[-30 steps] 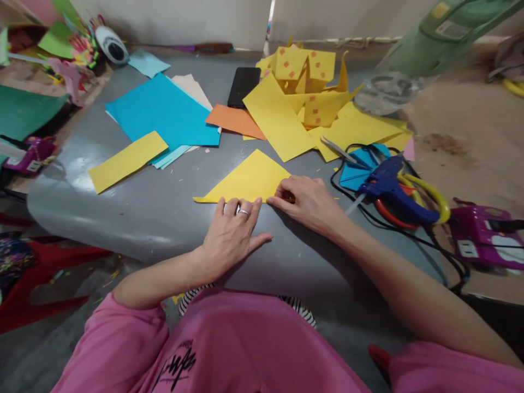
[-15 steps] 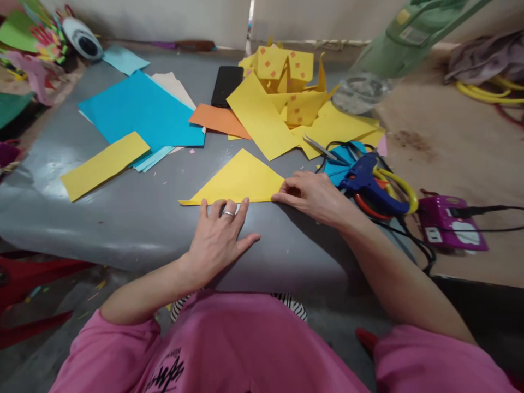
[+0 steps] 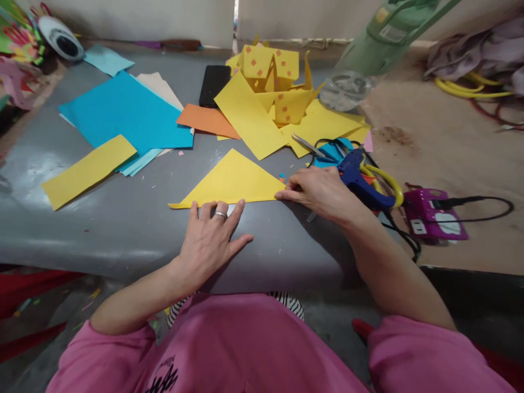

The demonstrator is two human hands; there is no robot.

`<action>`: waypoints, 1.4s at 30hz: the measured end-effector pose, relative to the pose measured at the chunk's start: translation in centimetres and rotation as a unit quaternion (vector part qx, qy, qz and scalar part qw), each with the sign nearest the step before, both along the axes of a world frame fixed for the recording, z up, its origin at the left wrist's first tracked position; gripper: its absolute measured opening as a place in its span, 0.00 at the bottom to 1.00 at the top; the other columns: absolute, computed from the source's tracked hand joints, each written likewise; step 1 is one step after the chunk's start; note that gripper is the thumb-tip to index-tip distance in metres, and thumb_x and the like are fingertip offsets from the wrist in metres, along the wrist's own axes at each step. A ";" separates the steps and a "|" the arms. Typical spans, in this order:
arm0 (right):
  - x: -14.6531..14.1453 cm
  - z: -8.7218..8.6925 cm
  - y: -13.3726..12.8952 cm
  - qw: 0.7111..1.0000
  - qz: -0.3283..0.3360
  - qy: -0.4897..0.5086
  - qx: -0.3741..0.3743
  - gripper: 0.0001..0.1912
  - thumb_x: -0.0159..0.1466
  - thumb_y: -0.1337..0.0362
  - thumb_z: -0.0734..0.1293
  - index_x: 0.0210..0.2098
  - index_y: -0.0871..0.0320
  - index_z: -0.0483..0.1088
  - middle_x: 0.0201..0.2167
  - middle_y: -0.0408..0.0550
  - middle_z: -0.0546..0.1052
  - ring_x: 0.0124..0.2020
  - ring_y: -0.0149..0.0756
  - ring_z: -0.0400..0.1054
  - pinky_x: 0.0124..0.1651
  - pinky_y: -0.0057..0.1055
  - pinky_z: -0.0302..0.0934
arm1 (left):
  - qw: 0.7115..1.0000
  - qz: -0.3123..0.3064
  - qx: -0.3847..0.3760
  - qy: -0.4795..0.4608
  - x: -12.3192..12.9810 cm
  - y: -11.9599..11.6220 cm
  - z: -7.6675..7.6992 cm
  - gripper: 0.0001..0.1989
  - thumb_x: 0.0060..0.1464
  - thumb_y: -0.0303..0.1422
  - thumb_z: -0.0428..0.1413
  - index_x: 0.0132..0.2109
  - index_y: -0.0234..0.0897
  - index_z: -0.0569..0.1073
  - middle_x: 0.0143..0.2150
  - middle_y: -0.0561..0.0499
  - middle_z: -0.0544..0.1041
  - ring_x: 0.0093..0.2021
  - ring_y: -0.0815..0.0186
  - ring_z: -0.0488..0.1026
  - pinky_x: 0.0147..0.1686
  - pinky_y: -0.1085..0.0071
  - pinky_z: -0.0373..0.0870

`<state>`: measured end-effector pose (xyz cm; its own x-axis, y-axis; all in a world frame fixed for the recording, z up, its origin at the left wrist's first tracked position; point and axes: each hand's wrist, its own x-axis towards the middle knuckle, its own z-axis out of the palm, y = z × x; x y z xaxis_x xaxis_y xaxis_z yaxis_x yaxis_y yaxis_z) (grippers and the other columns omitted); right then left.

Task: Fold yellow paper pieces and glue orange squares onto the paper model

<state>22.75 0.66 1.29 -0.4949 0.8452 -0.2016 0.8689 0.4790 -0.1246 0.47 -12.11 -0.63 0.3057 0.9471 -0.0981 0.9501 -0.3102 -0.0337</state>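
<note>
A yellow sheet of paper (image 3: 234, 177), folded to a triangle with a narrow strip along its near edge, lies flat on the grey table cover (image 3: 135, 229). My left hand (image 3: 213, 232) rests on that near edge with fingers spread and fingertips on the paper; a ring is on one finger. At the right corner, my right hand (image 3: 313, 191) pinches the paper between thumb and fingers. Just beyond that hand lie a blue glue gun (image 3: 356, 174) and scissors (image 3: 307, 144).
Blue paper (image 3: 131, 112), a yellow strip (image 3: 88, 172) and an orange strip (image 3: 208, 120) lie to the left and behind. A black phone (image 3: 215, 85) is beside a yellow spotted paper construction (image 3: 270, 68). A green bottle (image 3: 368, 46) and a purple power block (image 3: 434, 215) are at right.
The view has shifted slightly, so everything sits a little farther left. My right hand still pinches the paper's right corner, and my left hand stays spread on the near edge.
</note>
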 end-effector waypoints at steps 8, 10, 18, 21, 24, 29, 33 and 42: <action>1.6 1.6 -1.0 0.990 -0.074 0.006 0.121 0.16 0.70 0.54 0.63 0.33 0.55 0.76 0.39 0.56 0.80 0.45 0.53 0.68 0.45 0.44 0.50 | 1.000 -0.010 -0.001 -0.003 0.1 0.1 0.4 0.34 0.69 0.51 0.41 0.72 0.37 0.59 0.53 0.35 0.73 0.54 0.46 0.68 0.52 0.49 0.62; 1.3 1.9 -2.5 0.979 -0.078 0.062 0.179 0.17 0.72 0.56 0.59 0.39 0.56 0.77 0.43 0.57 0.81 0.48 0.53 0.70 0.49 0.47 0.52 | 1.000 -0.013 0.003 0.004 0.1 0.2 0.5 0.34 0.69 0.51 0.41 0.72 0.36 0.59 0.53 0.35 0.74 0.54 0.46 0.68 0.52 0.50 0.62; -2.9 -3.0 -9.0 0.954 0.202 0.155 0.162 0.28 0.76 0.52 0.55 0.65 0.64 0.68 0.64 0.59 0.73 0.65 0.47 0.67 0.71 0.55 0.49 | 0.999 -0.025 0.016 0.019 -0.2 -0.2 0.0 0.35 0.68 0.53 0.41 0.71 0.35 0.63 0.52 0.35 0.74 0.53 0.45 0.68 0.51 0.49 0.62; -2.8 -3.8 -9.0 0.957 0.189 0.154 0.156 0.31 0.75 0.50 0.57 0.67 0.67 0.65 0.65 0.63 0.71 0.67 0.50 0.65 0.73 0.58 0.47 | 0.999 -0.025 0.027 0.013 -0.2 -0.2 0.0 0.35 0.68 0.52 0.42 0.72 0.35 0.61 0.53 0.34 0.74 0.52 0.45 0.67 0.51 0.49 0.62; -2.3 -3.8 -8.9 0.959 0.188 0.163 0.140 0.33 0.74 0.48 0.58 0.69 0.65 0.62 0.66 0.62 0.69 0.69 0.51 0.63 0.74 0.61 0.45 | 0.999 -0.017 0.031 -0.003 -0.2 -0.2 -0.1 0.32 0.69 0.50 0.43 0.71 0.37 0.63 0.53 0.34 0.74 0.52 0.45 0.67 0.51 0.49 0.62; -0.7 -3.7 -8.8 0.963 0.179 0.159 0.125 0.33 0.74 0.48 0.58 0.69 0.64 0.61 0.66 0.61 0.70 0.68 0.51 0.63 0.73 0.61 0.46 | 0.999 -0.017 0.044 -0.010 -0.2 -0.3 -0.2 0.32 0.68 0.50 0.44 0.70 0.37 0.64 0.52 0.33 0.74 0.52 0.44 0.68 0.52 0.48 0.62; 1.4 -2.6 -7.6 0.967 0.169 0.150 0.117 0.27 0.75 0.54 0.57 0.66 0.61 0.67 0.64 0.60 0.73 0.66 0.48 0.66 0.71 0.56 0.49 | 0.999 -0.014 0.035 -0.013 0.1 -0.3 0.0 0.31 0.68 0.49 0.45 0.71 0.38 0.64 0.52 0.34 0.74 0.52 0.44 0.69 0.52 0.48 0.62; 2.2 -1.2 -3.7 0.990 -0.021 0.131 0.044 0.13 0.70 0.56 0.63 0.38 0.55 0.75 0.40 0.52 0.80 0.45 0.46 0.67 0.49 0.43 0.54 | 0.999 -0.042 0.014 -0.007 -1.4 0.3 0.3 0.34 0.68 0.52 0.44 0.71 0.37 0.62 0.51 0.34 0.75 0.53 0.44 0.69 0.51 0.49 0.63</action>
